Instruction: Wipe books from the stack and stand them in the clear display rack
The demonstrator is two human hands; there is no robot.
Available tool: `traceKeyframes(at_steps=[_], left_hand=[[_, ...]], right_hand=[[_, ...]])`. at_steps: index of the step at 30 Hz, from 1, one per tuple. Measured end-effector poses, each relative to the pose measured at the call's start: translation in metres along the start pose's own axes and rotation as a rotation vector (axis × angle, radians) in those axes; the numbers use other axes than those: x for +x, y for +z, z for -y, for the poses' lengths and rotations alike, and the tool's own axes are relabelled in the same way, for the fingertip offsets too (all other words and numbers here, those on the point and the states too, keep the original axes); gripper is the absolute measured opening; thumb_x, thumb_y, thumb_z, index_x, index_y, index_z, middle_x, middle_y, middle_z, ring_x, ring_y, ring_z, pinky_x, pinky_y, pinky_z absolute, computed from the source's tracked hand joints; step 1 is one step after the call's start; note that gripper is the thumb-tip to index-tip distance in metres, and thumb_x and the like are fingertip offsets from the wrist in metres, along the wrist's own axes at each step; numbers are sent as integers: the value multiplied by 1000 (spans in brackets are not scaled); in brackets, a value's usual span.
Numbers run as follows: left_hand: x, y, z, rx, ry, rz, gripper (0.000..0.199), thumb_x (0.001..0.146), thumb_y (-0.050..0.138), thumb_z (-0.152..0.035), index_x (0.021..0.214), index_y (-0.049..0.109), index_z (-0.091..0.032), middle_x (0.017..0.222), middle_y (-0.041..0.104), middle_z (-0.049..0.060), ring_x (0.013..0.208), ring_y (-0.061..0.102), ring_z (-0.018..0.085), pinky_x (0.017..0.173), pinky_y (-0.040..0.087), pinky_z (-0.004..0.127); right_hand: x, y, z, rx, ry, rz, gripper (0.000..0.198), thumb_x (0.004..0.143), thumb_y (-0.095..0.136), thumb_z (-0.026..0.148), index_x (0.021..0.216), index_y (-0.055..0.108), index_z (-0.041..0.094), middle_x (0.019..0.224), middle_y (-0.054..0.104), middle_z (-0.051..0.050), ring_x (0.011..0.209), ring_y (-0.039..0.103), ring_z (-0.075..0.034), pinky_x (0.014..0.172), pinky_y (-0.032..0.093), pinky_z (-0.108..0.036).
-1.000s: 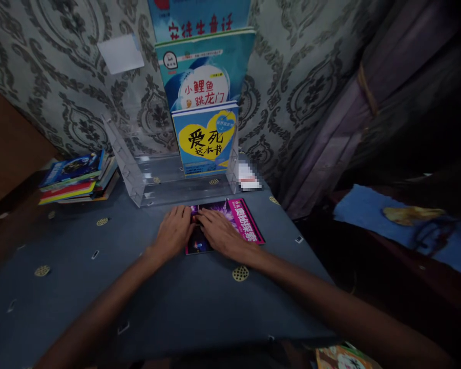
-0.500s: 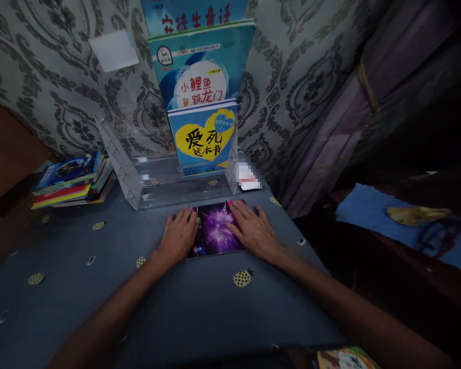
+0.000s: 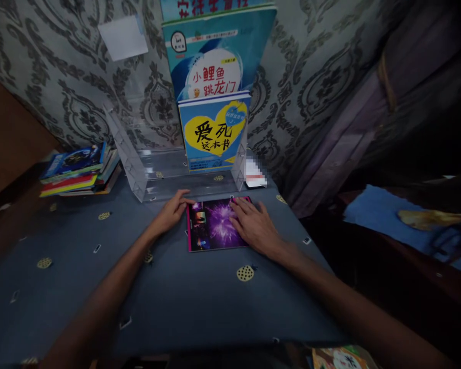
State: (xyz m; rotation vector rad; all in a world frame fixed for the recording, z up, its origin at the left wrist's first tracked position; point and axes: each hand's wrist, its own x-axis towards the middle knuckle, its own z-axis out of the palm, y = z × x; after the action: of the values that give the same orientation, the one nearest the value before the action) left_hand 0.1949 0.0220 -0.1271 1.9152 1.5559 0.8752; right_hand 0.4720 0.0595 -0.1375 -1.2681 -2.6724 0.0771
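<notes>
A purple book (image 3: 215, 233) with a bright starburst on its cover lies flat on the dark patterned tablecloth (image 3: 192, 302). My left hand (image 3: 172, 210) is at its upper left corner, fingers stretched out, the fingertips at the edge. Across the book's right side rests my right hand (image 3: 255, 223), its fingers spread over the cover. Just behind the book stands a clear acrylic book rack (image 3: 176, 188). On its right part a blue book with a yellow heart (image 3: 211, 134) leans upright, with a teal book (image 3: 223, 41) higher behind it.
A stack of books (image 3: 79, 171) lies left of the rack. A partly blurred-out white item (image 3: 255, 177) sits at the rack's right. A blue cloth (image 3: 384, 210) with things on it is at far right. Another book (image 3: 340, 359) shows below the table's front edge.
My left hand has slid off the left side of the cover to the upper left corner, baring the pink spine edge. My right hand stays on the book. The view has shifted slightly.
</notes>
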Motion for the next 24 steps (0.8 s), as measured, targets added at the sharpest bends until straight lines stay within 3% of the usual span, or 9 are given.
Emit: traceKeyframes(at_steps=[7, 12, 20, 24], left_hand=[[-2, 2, 6, -32, -3, -42, 49, 96, 40, -22, 145, 34, -17, 121, 72, 10, 116, 64, 21, 110, 40, 41], [-3, 2, 10, -18, 22, -32, 50, 94, 36, -18, 145, 35, -18, 122, 72, 9, 114, 65, 18, 107, 43, 38], [-4, 3, 2, 17, 0, -30, 46, 93, 41, -21, 139, 41, -17, 118, 74, 8, 111, 66, 20, 103, 46, 38], [-4, 4, 3, 49, 24, -51, 44, 94, 42, -23, 138, 44, -17, 115, 74, 8, 105, 67, 20, 98, 48, 37]], right_hand=[[34, 13, 59, 157, -292, 37, 42, 102, 39, 22, 142, 54, 18, 149, 54, -13, 145, 40, -28, 118, 29, -57], [41, 20, 74, 209, -448, 30, 43, 95, 50, 12, 137, 57, 14, 148, 53, -16, 143, 40, -29, 116, 33, -53], [7, 18, 72, 334, -585, 55, 48, 91, 48, 6, 136, 61, 20, 143, 60, -9, 141, 44, -24, 117, 33, -48], [-16, 15, 70, 403, -654, 99, 55, 89, 47, 2, 141, 56, 18, 145, 59, -7, 145, 39, -21, 120, 29, -46]])
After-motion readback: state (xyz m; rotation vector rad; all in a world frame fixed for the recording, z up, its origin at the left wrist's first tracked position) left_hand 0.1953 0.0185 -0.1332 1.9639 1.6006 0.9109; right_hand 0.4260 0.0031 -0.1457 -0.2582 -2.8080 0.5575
